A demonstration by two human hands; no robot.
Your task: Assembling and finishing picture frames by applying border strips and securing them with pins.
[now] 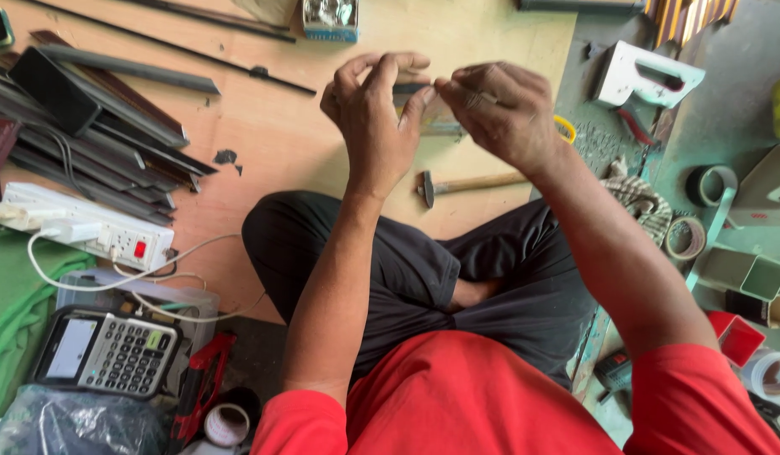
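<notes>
While both hands meet above the plywood board [322, 143], the left hand [375, 118] and right hand [499, 114] pinch a small dark strip [409, 88], its long axis running left-right. A hammer [470, 183] lies just beneath near the board's right edge; bare board opens leftward.

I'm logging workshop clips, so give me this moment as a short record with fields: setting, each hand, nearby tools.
setting: person sits cross-legged on a plywood board
left hand: raised, fingers pinching a small dark object
right hand: raised, fingertips meeting the same object
below hands: hammer lying on the board
person's left: power strip, calculator, dark frame strips
person's right: tape rolls
</notes>
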